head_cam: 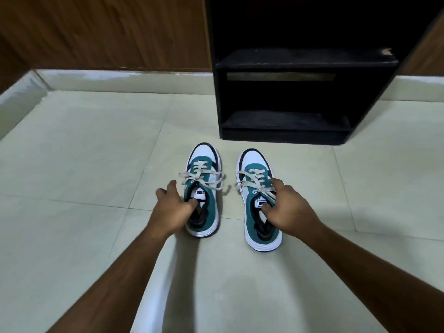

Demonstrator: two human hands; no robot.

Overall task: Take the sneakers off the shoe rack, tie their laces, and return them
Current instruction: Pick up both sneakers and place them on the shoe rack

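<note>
Two teal, white and black sneakers stand side by side on the pale tiled floor, toes pointing at the black shoe rack [283, 66]. The left sneaker [207, 164] has beige laces tied in a bow with loops spread sideways. My left hand [171, 207] grips its collar, fingers tucked inside the opening. The right sneaker [254, 164] also has beige laces across its tongue, with a loop hanging to the left. My right hand [286, 207] grips its collar the same way, fingers inside the opening. Both shelves of the rack hold nothing.
The rack stands against a brown wooden wall [103, 32] with a pale skirting strip [120, 76] along its foot. A raised pale ledge [19, 92] runs along the left. Tiled floor [72, 152] spreads to the left and right of the sneakers.
</note>
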